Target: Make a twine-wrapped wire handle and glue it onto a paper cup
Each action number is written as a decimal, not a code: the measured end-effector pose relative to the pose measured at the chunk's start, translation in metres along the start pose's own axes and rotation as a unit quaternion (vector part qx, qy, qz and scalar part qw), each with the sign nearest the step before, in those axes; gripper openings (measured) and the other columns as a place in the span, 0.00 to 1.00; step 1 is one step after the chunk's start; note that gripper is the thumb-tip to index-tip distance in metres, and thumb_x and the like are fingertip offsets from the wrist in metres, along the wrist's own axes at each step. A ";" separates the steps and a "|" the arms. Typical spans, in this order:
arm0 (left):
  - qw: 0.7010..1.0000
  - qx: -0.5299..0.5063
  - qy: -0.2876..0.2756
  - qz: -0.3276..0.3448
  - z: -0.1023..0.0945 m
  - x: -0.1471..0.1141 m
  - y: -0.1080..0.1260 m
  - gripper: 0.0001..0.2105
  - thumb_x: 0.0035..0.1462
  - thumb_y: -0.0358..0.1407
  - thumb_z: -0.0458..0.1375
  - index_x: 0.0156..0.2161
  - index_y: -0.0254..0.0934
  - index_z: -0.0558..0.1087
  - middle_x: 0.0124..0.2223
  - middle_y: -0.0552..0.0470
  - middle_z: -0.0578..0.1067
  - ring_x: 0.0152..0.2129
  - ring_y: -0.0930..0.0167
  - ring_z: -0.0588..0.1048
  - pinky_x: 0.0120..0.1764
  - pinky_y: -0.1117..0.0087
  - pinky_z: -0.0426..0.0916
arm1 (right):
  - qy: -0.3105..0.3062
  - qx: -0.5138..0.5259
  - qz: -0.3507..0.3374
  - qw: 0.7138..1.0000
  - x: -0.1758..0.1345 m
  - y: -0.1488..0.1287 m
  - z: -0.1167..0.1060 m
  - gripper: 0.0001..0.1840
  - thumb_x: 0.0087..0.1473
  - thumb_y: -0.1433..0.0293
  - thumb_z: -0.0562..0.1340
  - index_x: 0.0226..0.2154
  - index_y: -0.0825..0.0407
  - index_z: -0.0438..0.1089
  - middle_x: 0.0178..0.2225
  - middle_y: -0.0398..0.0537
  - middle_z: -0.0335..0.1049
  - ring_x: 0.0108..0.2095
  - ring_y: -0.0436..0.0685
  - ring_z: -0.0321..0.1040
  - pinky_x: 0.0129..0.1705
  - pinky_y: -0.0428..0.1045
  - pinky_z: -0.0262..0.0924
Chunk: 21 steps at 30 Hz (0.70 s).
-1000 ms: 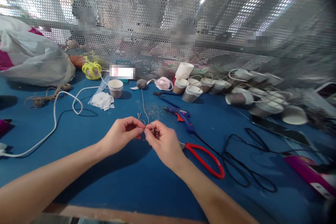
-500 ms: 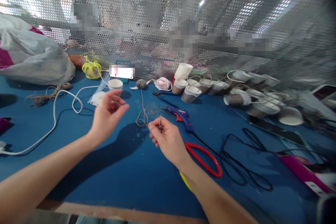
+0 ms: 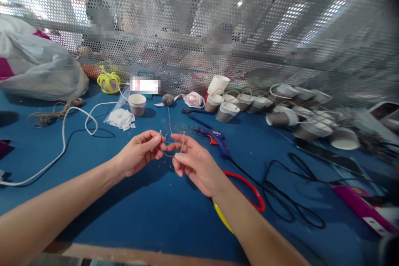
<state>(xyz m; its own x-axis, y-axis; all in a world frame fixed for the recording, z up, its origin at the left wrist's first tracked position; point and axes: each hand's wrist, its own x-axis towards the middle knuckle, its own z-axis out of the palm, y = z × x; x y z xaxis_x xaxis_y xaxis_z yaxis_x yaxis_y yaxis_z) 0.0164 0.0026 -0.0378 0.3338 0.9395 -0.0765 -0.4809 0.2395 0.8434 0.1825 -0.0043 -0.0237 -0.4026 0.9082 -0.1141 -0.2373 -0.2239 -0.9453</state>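
A thin grey-brown cord (image 3: 169, 156) curves between my two hands over the blue table. My left hand (image 3: 141, 151) pinches one part of it between thumb and fingertips. The cord also passes through my right hand (image 3: 196, 162), whose thumb and fingers close on it with a short length standing up by the index finger. From there a strand runs back to a small grey ball of cord (image 3: 168, 99). A blue hot glue gun (image 3: 215, 135) with a red trigger lies just beyond my right hand. Red and yellow handles (image 3: 246, 187) show beside and under my right forearm.
Paper cups wrapped in cord (image 3: 227, 112) stand and lie at the back right. A wrapped cup (image 3: 137, 104) and white crumpled pieces (image 3: 122, 119) sit at the back left. Pliers (image 3: 198, 114) and a pink ribbon roll (image 3: 193, 99) lie behind. Black cables (image 3: 289, 199) sprawl right.
My left hand has moved down and right from above the table and now grips the cord. My right hand has opened out slightly, and the cord loop has lifted from the table.
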 end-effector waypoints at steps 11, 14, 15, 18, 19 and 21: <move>1.000 0.020 -0.005 0.000 -0.001 0.000 -0.001 0.10 0.46 0.37 0.62 0.29 0.32 0.68 0.24 0.54 0.72 0.18 0.79 0.69 0.24 0.78 0.63 | 0.055 -0.003 -0.068 0.996 0.004 -0.002 -0.007 0.09 0.46 0.65 0.63 0.28 0.53 0.67 0.21 0.39 0.67 0.14 0.42 0.56 0.13 0.40 0.47; 0.999 0.030 -0.012 0.015 0.000 0.000 0.000 0.10 0.45 0.36 0.62 0.30 0.33 0.68 0.23 0.55 0.72 0.18 0.79 0.69 0.24 0.78 0.63 | 0.050 0.000 -0.074 0.996 0.003 -0.003 -0.005 0.09 0.47 0.64 0.62 0.27 0.53 0.67 0.19 0.38 0.66 0.13 0.42 0.56 0.12 0.40 0.48; 0.999 0.037 -0.014 0.023 0.001 -0.001 0.000 0.10 0.45 0.36 0.63 0.30 0.33 0.68 0.23 0.55 0.72 0.18 0.80 0.69 0.24 0.78 0.63 | 0.046 0.000 -0.072 0.996 0.003 -0.003 -0.005 0.09 0.47 0.64 0.62 0.27 0.53 0.66 0.19 0.38 0.65 0.13 0.42 0.56 0.12 0.39 0.48; 0.997 0.065 -0.023 0.044 0.003 -0.002 0.003 0.10 0.45 0.36 0.63 0.29 0.33 0.67 0.23 0.56 0.72 0.17 0.79 0.69 0.23 0.78 0.63 | 0.036 0.001 -0.057 0.998 0.002 -0.003 -0.004 0.08 0.47 0.65 0.62 0.26 0.53 0.66 0.18 0.37 0.65 0.12 0.41 0.55 0.11 0.39 0.48; 0.996 0.073 -0.025 0.047 0.004 -0.003 0.004 0.10 0.44 0.36 0.63 0.28 0.33 0.67 0.23 0.56 0.72 0.18 0.79 0.69 0.23 0.78 0.63 | 0.034 0.002 -0.052 0.998 0.001 -0.004 -0.004 0.08 0.47 0.65 0.62 0.26 0.53 0.65 0.17 0.37 0.65 0.12 0.41 0.55 0.11 0.39 0.48; 0.995 0.082 -0.024 0.048 0.004 -0.004 0.005 0.10 0.43 0.36 0.64 0.27 0.33 0.67 0.23 0.55 0.72 0.18 0.79 0.69 0.23 0.77 0.63 | 0.034 0.002 -0.042 0.999 0.000 -0.004 -0.003 0.09 0.47 0.64 0.62 0.25 0.53 0.65 0.17 0.37 0.65 0.12 0.41 0.54 0.11 0.38 0.48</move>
<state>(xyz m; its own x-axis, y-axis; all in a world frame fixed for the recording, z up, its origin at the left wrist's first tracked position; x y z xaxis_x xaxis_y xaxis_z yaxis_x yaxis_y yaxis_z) 0.0162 -0.0006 -0.0314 0.3325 0.9426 0.0317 -0.3745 0.1012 0.9217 0.1861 -0.0021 -0.0210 -0.3198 0.9459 -0.0552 -0.2714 -0.1473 -0.9511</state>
